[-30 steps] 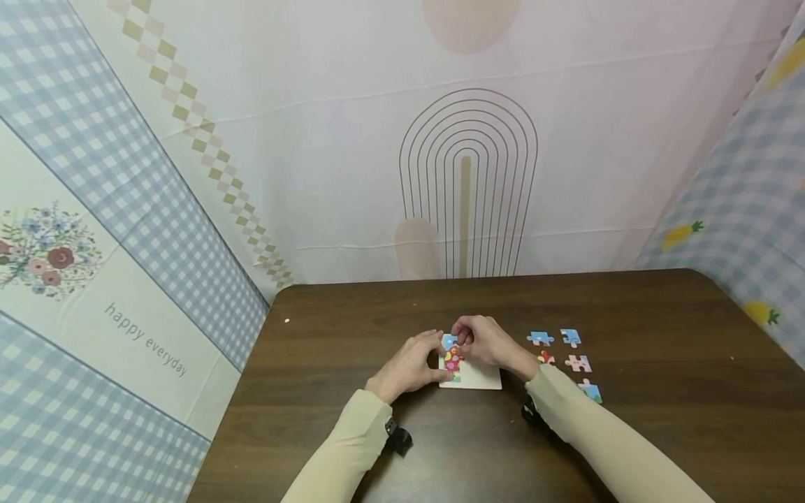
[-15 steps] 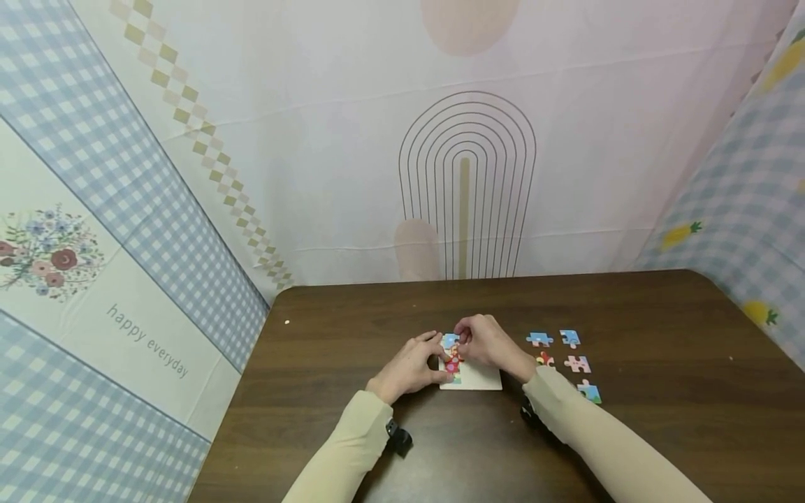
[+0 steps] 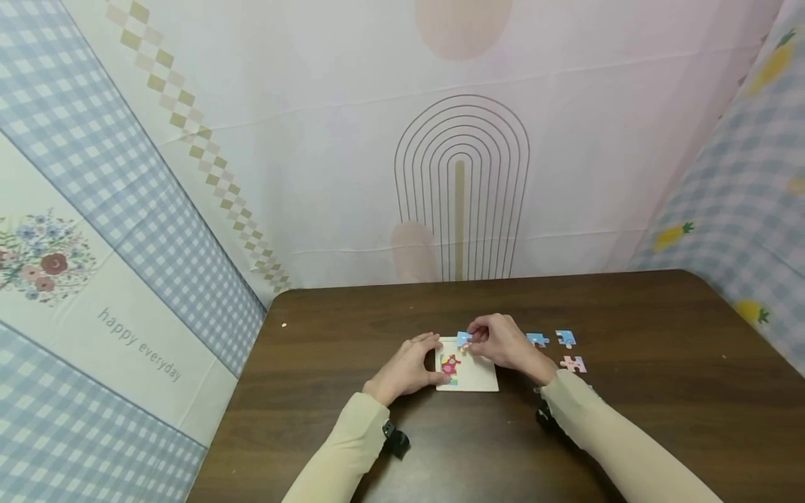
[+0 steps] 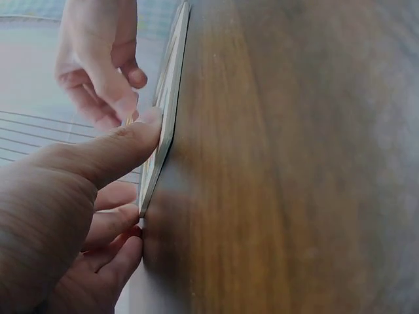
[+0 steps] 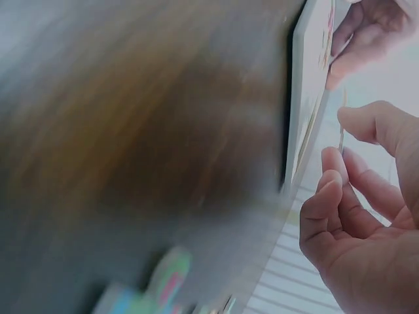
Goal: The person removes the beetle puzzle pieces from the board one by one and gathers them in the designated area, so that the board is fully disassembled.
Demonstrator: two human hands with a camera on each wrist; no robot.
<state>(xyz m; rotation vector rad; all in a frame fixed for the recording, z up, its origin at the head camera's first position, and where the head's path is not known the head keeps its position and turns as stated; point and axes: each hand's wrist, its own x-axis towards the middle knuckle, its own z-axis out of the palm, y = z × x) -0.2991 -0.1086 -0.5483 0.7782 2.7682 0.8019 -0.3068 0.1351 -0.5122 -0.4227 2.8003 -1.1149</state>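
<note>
A pale square puzzle board [image 3: 479, 378] lies on the table, its left side in my left hand [image 3: 407, 365]. In the left wrist view, that thumb presses the board [image 4: 171, 111] while the other fingers lie at its edge. A red puzzle piece [image 3: 449, 365] sits at the board's lower left, beside the left thumb. My right hand [image 3: 502, 342] pinches a blue puzzle piece [image 3: 463, 339] over the board's far part. The right wrist view shows this piece [image 5: 342, 137] edge-on between thumb and fingertips, apart from the board.
Loose puzzle pieces lie to the right: a blue one [image 3: 537, 339], another blue one [image 3: 565, 339] and a pink one [image 3: 573, 363]. The right forearm partly covers others. A small white speck [image 3: 284, 325] is at the table's left. A patterned cloth [image 3: 352, 209] hangs behind the table.
My right hand has taken the blue piece off the board's upper left and moved it a little right, baring that corner. The left hand has stayed on the board.
</note>
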